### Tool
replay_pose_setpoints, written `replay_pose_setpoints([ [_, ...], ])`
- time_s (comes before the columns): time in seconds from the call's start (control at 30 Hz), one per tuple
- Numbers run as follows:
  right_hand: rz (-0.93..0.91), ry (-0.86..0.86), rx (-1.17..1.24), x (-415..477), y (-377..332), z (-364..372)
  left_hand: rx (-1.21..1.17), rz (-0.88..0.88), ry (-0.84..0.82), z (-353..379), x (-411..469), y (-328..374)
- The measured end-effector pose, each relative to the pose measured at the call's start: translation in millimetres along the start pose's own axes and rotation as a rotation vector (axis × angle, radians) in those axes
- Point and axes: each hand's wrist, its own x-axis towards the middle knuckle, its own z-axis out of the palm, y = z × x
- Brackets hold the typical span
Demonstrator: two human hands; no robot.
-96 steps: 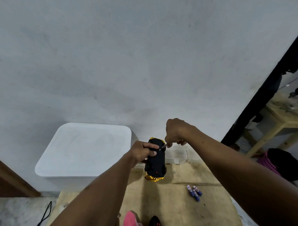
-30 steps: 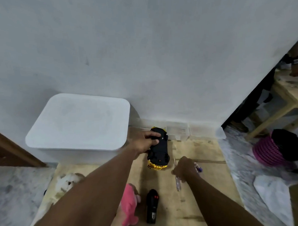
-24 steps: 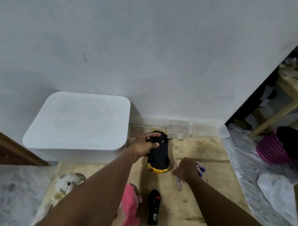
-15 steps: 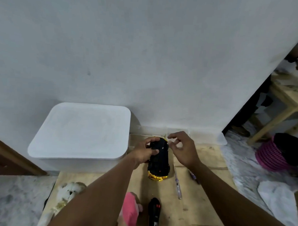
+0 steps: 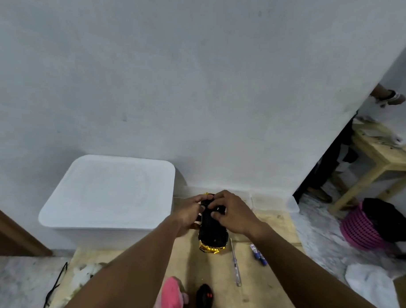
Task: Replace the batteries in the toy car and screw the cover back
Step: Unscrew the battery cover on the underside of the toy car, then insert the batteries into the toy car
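The toy car [image 5: 212, 234] lies upside down on the wooden table, its black underside up and its gold body showing at the near end. My left hand [image 5: 188, 213] grips the car's far left side. My right hand [image 5: 232, 214] lies over the far part of the underside with fingers curled onto it; the battery cover is hidden beneath them. A clear-handled screwdriver [image 5: 235, 263] lies on the table just right of the car. Blue batteries [image 5: 258, 253] lie right of the screwdriver.
A white lidded box [image 5: 111, 192] stands left of the car against the wall. A black remote [image 5: 205, 301] and a pink soft toy [image 5: 171, 298] lie at the near edge, a white plush [image 5: 87, 268] farther left. Clear small containers [image 5: 268, 202] line the wall.
My right hand laid the screwdriver down on the table, then rose to the car's underside and now lies over it. My left hand kept its hold on the car.
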Motion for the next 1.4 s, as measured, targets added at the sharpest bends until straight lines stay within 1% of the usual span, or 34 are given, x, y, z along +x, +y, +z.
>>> replay_pose_setpoints([
  [0.23,0.036,0.015,-0.023,2.6,-8.1,0.4,-0.006,0.013,0.003,-0.1,-0.8,1.2],
  [0.33,0.057,0.024,0.002,3.9,-8.6,0.8,0.014,0.001,-0.009,-0.5,-0.5,-1.0],
  [0.5,0.093,-0.016,0.104,9.3,-8.6,-5.8,0.026,-0.001,-0.018,-1.7,0.4,-2.6],
  [0.63,0.159,-0.111,0.250,16.5,-9.6,-13.6,0.021,-0.008,-0.001,-2.9,0.9,-2.1],
  [0.93,0.149,-0.178,0.432,19.1,-9.0,-30.1,0.028,-0.033,0.005,-2.9,2.9,-2.8],
  [1.0,0.152,-0.122,0.502,18.5,-8.1,-35.3,0.018,-0.039,0.025,-3.0,2.6,-3.8],
  [1.07,0.160,-0.017,0.605,17.2,-4.7,-43.4,0.008,-0.041,0.041,-5.1,2.8,-4.8],
  [1.17,0.246,0.069,0.704,12.8,12.0,-52.5,0.007,-0.044,0.073,-7.9,4.1,-4.6],
  [1.23,0.319,0.090,0.649,9.0,29.7,-44.7,0.010,-0.040,0.107,-9.3,7.1,-5.8],
  [1.3,0.370,0.096,0.519,5.4,46.6,-24.7,0.016,-0.041,0.120,-8.2,8.9,-8.5],
  [1.4,0.377,-0.011,0.310,2.4,65.2,20.4,0.009,-0.060,0.118,-4.1,15.3,-16.9],
])
